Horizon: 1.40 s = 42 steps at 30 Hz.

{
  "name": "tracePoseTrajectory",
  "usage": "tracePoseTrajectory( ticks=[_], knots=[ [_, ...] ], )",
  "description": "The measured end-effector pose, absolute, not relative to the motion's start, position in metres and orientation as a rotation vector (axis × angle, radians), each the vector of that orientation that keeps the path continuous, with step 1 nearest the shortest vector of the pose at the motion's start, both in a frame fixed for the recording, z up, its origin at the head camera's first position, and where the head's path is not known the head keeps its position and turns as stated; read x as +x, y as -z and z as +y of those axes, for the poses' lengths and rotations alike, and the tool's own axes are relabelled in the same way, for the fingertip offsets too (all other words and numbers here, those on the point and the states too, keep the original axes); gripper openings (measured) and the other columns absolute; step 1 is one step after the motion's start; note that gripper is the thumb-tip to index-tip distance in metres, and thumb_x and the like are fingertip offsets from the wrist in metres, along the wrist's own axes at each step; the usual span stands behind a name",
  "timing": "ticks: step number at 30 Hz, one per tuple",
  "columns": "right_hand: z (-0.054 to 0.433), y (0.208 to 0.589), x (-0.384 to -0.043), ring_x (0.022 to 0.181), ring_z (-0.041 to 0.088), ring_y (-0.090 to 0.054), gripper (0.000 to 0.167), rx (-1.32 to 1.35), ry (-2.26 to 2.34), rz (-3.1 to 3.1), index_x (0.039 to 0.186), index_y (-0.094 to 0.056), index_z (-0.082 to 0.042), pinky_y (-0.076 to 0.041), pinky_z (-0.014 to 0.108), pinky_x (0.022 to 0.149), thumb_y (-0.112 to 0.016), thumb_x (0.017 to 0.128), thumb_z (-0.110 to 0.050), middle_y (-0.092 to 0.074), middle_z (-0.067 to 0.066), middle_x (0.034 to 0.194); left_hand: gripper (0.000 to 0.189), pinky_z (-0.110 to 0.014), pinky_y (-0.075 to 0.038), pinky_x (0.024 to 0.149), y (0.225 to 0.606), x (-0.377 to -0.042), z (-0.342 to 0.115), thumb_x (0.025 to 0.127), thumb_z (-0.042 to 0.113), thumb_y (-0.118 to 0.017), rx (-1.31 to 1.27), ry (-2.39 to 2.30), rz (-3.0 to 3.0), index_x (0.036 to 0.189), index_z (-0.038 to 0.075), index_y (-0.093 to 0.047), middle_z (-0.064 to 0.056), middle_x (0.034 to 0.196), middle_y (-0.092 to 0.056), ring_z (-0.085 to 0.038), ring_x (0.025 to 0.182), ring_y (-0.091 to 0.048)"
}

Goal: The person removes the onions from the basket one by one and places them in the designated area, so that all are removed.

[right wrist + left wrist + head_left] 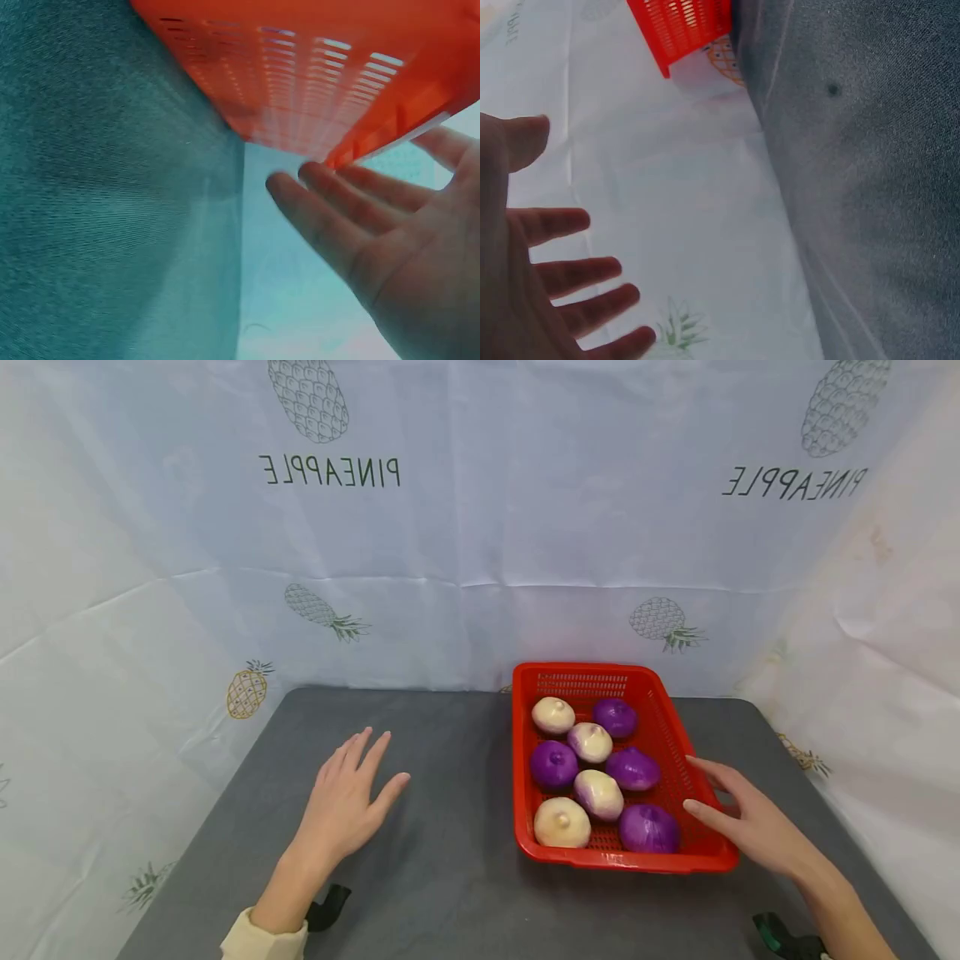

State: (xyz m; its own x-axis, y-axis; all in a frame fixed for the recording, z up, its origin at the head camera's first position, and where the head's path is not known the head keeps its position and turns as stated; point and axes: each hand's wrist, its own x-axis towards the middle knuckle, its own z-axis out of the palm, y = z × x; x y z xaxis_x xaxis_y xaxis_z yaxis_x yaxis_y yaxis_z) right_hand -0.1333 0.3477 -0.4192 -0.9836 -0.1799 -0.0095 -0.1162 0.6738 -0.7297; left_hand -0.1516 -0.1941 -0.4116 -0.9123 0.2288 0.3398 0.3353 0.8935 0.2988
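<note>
Eight glossy onion-shaped bulbs [598,795] in one loose layer, all inside a red slotted plastic basket [523,760], upright on R half of dark grey tabletop [450,893], reaching approx. to its far edge. Four purple, four cream; at least two of the cream w/ purple flush at one end. Far L: cream; far R: purple; near L: cream; near R: purple; other four btwn, some touching or nearly so.

R hand [752,822] at basket's R side: thumb and index tips at the rim, other fingers along outer side per R wrist view. Fingers fairly straight, not curled round anything; actual contact w/ rim or tiny gap, can't tell.

L hand [347,802] over L half of tabletop, well apart from basket; fingers extended and parted, thumb out toward basket side, nothing held. L wrist view: same hand w/ digits spread, part of basket at top.

Black wrist piece [327,907] by L wrist, plus cream sleeve [262,937]; dark wrist piece w/ green bit [785,941] by R wrist.

Behind and at both sides: whitish cloth [480,527] w/ pineapple prints [309,402], mostly outlines, incl. one yellowish at L. Mirror-reversed "PINEAPPLE" lettering [330,471] twice, up top.
</note>
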Motion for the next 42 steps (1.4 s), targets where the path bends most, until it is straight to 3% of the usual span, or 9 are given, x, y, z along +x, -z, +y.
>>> tracePoseTrajectory(
  ticks=[4, 7, 14, 23, 34, 42],
  knots=[
    [0.351, 0.425, -0.133, 0.123, 0.05, -0.05, 0.069, -0.238, 1.334, 2.711, 0.157, -0.03, -0.011, -0.061, 0.04, 0.07, -0.063, 0.1, -0.032, -0.038, 0.025, 0.149, 0.065, -0.067, -0.032, 0.107, 0.413, -0.154, -0.192, 0.101, 0.044, -0.059, -0.436, 0.598, -2.696, 0.152, 0.006, -0.045, -0.022, 0.155, -0.04, -0.044, 0.14, -0.039],
    [0.353, 0.429, -0.133, 0.12, 0.043, -0.055, 0.066, -0.25, 1.406, 2.655, 0.156, -0.032, -0.01, -0.061, 0.038, 0.072, -0.062, 0.1, -0.028, -0.04, 0.026, 0.148, 0.061, -0.066, -0.035, 0.106, 0.414, -0.156, -0.189, 0.101, 0.04, -0.061, -0.46, 0.666, -2.642, 0.15, 0.006, -0.048, -0.02, 0.153, -0.044, -0.043, 0.138, -0.042],
    [0.356, 0.439, -0.135, 0.111, 0.007, -0.06, 0.065, -0.302, 1.504, 2.533, 0.157, -0.03, -0.011, -0.06, 0.036, 0.076, -0.061, 0.1, -0.021, -0.039, 0.026, 0.148, 0.056, -0.064, -0.038, 0.104, 0.415, -0.159, -0.18, 0.101, 0.036, -0.062, -0.51, 0.829, -2.574, 0.148, 0.008, -0.051, -0.017, 0.15, -0.048, -0.04, 0.136, -0.046],
    [0.359, 0.446, -0.136, 0.112, 0.004, -0.058, 0.068, -0.313, 1.552, 2.477, 0.157, -0.029, -0.014, -0.06, 0.038, 0.079, -0.062, 0.098, -0.018, -0.037, 0.024, 0.149, 0.05, -0.061, -0.043, 0.102, 0.412, -0.164, -0.166, 0.102, 0.031, -0.062, -0.613, 1.031, -2.525, 0.146, 0.011, -0.052, -0.012, 0.148, -0.049, -0.034, 0.135, -0.049],
    [0.368, 0.442, -0.139, 0.116, 0.0, -0.056, 0.069, -0.315, 1.598, 2.387, 0.157, -0.029, -0.013, -0.059, 0.039, 0.083, -0.061, 0.097, -0.018, -0.043, -0.005, 0.143, 0.044, -0.049, -0.049, 0.099, 0.399, -0.168, -0.14, 0.102, 0.028, -0.063, -0.779, 1.168, -2.48, 0.142, 0.013, -0.056, -0.003, 0.144, -0.054, -0.025, 0.126, -0.056],
    [0.372, 0.443, -0.14, 0.118, 0.002, -0.056, 0.067, -0.336, 1.65, 2.308, 0.158, -0.027, -0.012, -0.059, 0.04, 0.085, -0.058, 0.099, -0.014, -0.045, -0.009, 0.143, 0.043, -0.05, -0.046, 0.105, 0.396, -0.17, -0.121, 0.102, 0.031, -0.061, -0.827, 1.176, -2.493, 0.141, 0.013, -0.058, -0.007, 0.144, -0.054, -0.021, 0.131, -0.053]
  ],
)
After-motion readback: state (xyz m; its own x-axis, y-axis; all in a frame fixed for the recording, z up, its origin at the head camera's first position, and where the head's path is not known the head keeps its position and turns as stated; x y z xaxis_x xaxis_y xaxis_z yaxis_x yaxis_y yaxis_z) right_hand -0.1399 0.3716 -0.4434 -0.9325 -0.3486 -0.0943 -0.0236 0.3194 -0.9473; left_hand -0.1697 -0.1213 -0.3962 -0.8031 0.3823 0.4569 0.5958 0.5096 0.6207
